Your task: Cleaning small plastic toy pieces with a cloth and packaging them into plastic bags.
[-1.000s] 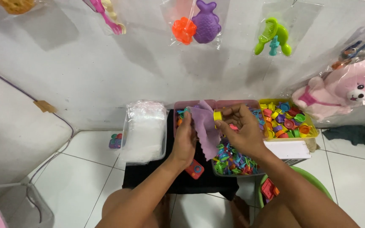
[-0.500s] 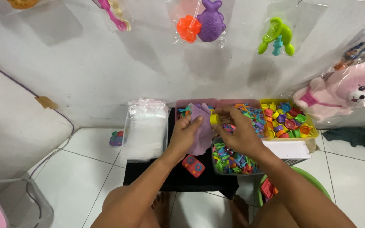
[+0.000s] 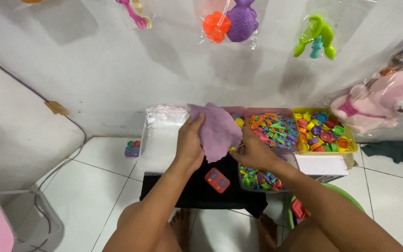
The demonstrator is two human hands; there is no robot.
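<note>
A purple cloth (image 3: 216, 130) is held up over the black mat (image 3: 197, 189). My left hand (image 3: 190, 142) grips its left edge. My right hand (image 3: 253, 150) pinches its lower right edge, just above a clear bin of small coloured plastic pieces (image 3: 257, 179). A small yellow piece (image 3: 239, 122) shows beside the cloth; whether a hand holds it is hidden. A small red toy stove (image 3: 217, 180) lies on the mat below both hands.
A clear tub of plastic bags (image 3: 162, 135) stands at the left. A pink bin (image 3: 271, 126) and a yellow bin (image 3: 323, 130) hold toy pieces. A white box (image 3: 320, 165), a green basin (image 3: 346, 196), bagged toys and a pink plush (image 3: 388, 105) hang on the wall.
Both hands have shifted left and spread the purple cloth wider. My right hand dropped from the yellow piece to the cloth's lower edge. The camera view has moved slightly.
</note>
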